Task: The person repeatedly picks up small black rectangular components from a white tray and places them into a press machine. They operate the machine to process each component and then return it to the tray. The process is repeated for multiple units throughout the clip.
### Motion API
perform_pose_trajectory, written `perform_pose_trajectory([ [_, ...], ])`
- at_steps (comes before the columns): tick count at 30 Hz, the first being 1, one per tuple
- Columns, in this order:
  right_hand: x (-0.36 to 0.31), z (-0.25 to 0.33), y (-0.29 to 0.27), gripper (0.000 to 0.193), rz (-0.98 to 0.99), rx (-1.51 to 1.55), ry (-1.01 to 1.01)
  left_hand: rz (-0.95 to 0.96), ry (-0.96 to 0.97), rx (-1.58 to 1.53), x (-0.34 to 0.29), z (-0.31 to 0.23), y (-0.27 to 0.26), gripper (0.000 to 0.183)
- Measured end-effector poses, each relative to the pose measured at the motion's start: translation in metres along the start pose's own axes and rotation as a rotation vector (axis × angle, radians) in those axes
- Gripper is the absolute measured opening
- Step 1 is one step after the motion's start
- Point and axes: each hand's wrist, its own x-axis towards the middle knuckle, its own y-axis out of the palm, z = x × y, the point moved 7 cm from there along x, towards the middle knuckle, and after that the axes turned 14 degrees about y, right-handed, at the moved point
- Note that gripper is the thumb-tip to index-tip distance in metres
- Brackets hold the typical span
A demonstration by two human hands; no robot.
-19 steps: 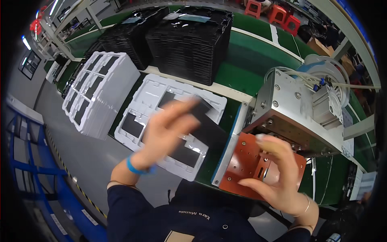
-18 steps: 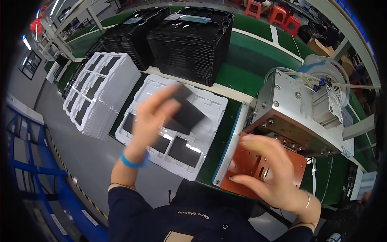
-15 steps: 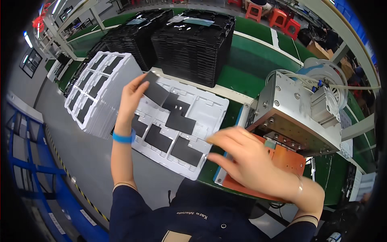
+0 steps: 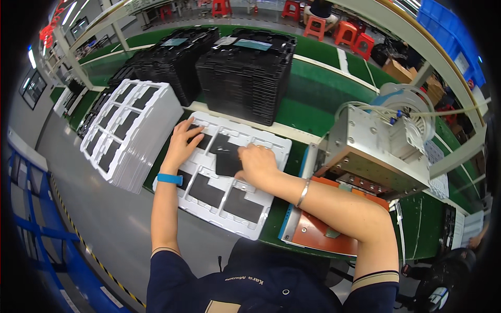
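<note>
A white moulded tray (image 4: pixel 214 218) with several pockets lies before me, thin black sheets in its near pockets. In the far left pocket a black sheet (image 4: pixel 205 141) lies under the fingers of my left hand (image 4: pixel 181 144), which are spread at its edge. My right hand (image 4: pixel 258 166) grips the right edge of another black sheet (image 4: pixel 228 157), thumb at the near corner. That sheet lies tilted over the far middle pocket. Part of its right side is hidden behind my fingers.
Left of the tray stands a stack of white trays (image 4: pixel 143 141), black sheets in its top one. Behind are tall stacks of black trays (image 4: pixel 242 78). At right, a metal press (image 4: pixel 365 141) overhangs an orange plate (image 4: pixel 308 225) on the green bench.
My left hand has lowered the raised black sheet into the far left pocket and let go. My right hand has moved left from beside the press and taken hold of the middle sheet.
</note>
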Motion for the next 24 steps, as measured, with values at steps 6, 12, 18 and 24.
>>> perform_pose_trajectory([
  [6, -0.044, -0.008, -0.071, 0.019, -0.024, 0.283, -0.198, 0.213, -0.017, -0.072, -0.003, 0.016, 0.020, 0.027],
  [12, -0.197, -0.115, -0.177, 0.031, -0.054, 0.641, 0.135, -0.144, -0.039, -0.144, 0.005, -0.017, -0.043, 0.026],
  [18, -0.266, -0.212, -0.145, 0.027, -0.022, 0.762, 0.694, -0.061, 0.535, -0.237, 0.049, -0.220, -0.052, 0.026],
  [24, -0.239, -0.168, -0.152, 0.017, -0.440, 0.173, 0.166, 0.438, 0.982, -0.528, 0.019, -0.362, 0.013, 0.056],
])
